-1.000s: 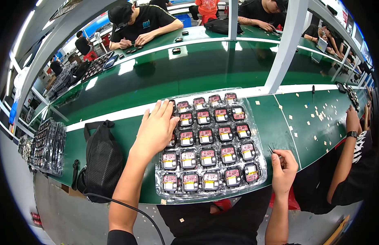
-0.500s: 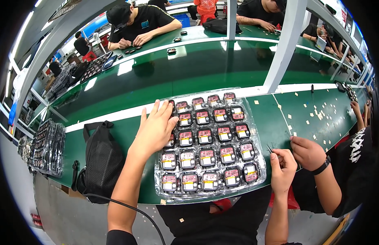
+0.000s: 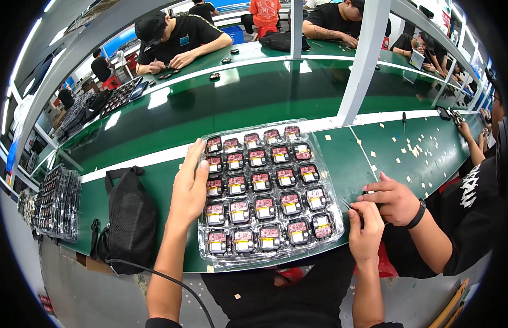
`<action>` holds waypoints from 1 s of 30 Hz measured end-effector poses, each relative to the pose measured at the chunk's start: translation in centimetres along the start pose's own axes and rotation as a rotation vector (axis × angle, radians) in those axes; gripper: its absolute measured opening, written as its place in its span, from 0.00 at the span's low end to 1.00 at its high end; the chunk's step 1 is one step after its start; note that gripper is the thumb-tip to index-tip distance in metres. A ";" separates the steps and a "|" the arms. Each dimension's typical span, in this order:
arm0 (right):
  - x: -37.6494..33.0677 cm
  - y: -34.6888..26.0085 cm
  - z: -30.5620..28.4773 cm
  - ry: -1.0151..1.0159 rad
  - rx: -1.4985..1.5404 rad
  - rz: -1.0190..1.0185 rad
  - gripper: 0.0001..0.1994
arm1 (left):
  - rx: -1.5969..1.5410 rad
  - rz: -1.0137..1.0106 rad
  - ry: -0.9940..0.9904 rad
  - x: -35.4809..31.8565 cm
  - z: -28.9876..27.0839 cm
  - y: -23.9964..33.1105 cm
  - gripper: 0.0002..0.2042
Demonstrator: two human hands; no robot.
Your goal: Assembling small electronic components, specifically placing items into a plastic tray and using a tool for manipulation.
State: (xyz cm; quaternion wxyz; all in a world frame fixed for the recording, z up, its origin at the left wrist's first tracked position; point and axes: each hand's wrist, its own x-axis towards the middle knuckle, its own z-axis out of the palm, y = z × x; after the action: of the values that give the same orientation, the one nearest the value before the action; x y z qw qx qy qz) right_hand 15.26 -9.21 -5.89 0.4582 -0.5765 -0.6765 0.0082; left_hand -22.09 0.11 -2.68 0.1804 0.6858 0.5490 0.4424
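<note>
A clear plastic tray (image 3: 338, 223) lies before me, filled with rows of small black square cases (image 3: 269, 238) that show red circuit boards and white and yellow parts. Along its left edge my left hand (image 3: 189, 191) rests upright, fingers stretched out and holding nothing. To the right of the tray, my right hand (image 3: 366, 232) pinches thin tweezers (image 3: 346, 204), their tips pointing toward the tray's right edge. Just beyond it, a co-worker's hand (image 3: 399, 201) reaches in close to my fingers. Something small and dark shows between the two hands, too hidden to name.
A black bag (image 3: 131, 218) lies left of the tray, with stacked filled trays (image 3: 59, 202) beyond it. Small pale squares (image 3: 412, 150) are scattered on the green table at right. A white post (image 3: 366, 65) rises behind the tray. People work at the far bench.
My left hand has drawn back from over the cases to the tray's left edge. The co-worker's hand has come up to my right hand. The whole view has shifted slightly.
</note>
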 end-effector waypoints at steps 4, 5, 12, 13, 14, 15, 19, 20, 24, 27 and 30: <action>-0.2 -0.4 -1.5 -0.048 -0.092 0.102 0.02 | 0.138 0.034 -0.070 -3.0 -1.1 3.4 0.25; -0.1 -0.5 -1.8 -0.043 -0.115 0.113 0.02 | 0.150 0.026 -0.108 -3.5 -1.1 3.7 0.26; 1.0 1.0 -1.8 -0.016 -0.359 0.322 0.19 | 0.451 -0.006 -0.222 -6.3 -1.8 4.9 0.33; 1.2 1.2 -1.8 -0.021 -0.353 0.316 0.19 | 0.493 -0.013 -0.209 -5.8 -2.0 5.1 0.33; 1.4 1.5 -1.9 -0.021 -0.397 0.294 0.19 | 0.510 -0.042 -0.219 -5.4 -1.9 5.0 0.33; 1.6 1.7 -1.8 -0.021 -0.438 0.271 0.20 | 0.529 -0.074 -0.227 -4.9 -1.7 4.7 0.34; 1.8 2.1 -2.1 -0.067 -0.398 0.270 0.17 | 0.571 -0.075 -0.296 -2.5 -1.0 3.3 0.31; 1.7 2.0 -2.1 -0.061 -0.386 0.276 0.16 | 0.606 -0.080 -0.310 -2.5 -1.3 3.7 0.31; 1.1 2.5 -2.1 -0.043 -0.338 0.259 0.16 | 0.667 -0.086 -0.323 -2.5 -1.3 4.1 0.32; 1.1 2.3 -2.0 -0.002 -0.279 0.170 0.16 | 0.658 -0.085 -0.303 -2.7 -1.6 4.3 0.32; 0.6 2.3 -2.6 0.100 -0.161 0.253 0.16 | 0.583 0.003 -0.192 -3.3 -1.3 4.8 0.33</action>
State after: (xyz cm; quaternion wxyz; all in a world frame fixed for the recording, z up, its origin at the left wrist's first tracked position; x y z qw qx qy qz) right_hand 18.72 -9.34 -5.21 0.4388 -0.6918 -0.5732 -0.0172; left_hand -20.29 -4.78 0.20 0.0268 0.7481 0.6323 0.1996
